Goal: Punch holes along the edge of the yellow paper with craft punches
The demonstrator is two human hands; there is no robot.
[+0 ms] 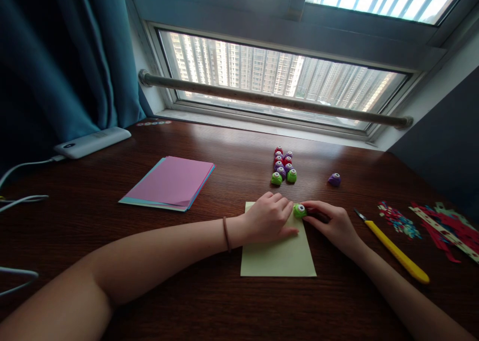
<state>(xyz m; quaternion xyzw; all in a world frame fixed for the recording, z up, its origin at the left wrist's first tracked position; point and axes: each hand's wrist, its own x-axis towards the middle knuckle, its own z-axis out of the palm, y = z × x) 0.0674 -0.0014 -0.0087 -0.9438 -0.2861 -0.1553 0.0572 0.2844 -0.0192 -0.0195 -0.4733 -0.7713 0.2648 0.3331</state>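
A pale yellow-green sheet of paper (pixel 277 258) lies on the dark wooden table. My left hand (pixel 270 218) rests palm down across its upper part, fingers laid out flat with the thumb apart. At the sheet's top right corner sits a small green craft punch (pixel 300 210) with a white button on top. My right hand (pixel 331 223) pinches this punch from the right side between thumb and fingers. Whether the paper is inside its slot I cannot tell. Behind the hands stand several similar punches (pixel 279 165) in red, purple and green, grouped in two rows.
A purple punch (pixel 335 179) stands alone at the right. Beyond my right hand lie a yellow-handled craft knife (pixel 396 251), paper confetti (pixel 400 220) and coloured strips (pixel 447 228). Stacked coloured paper (pixel 170 181) and a white power bank (pixel 93 142) with cable are at left.
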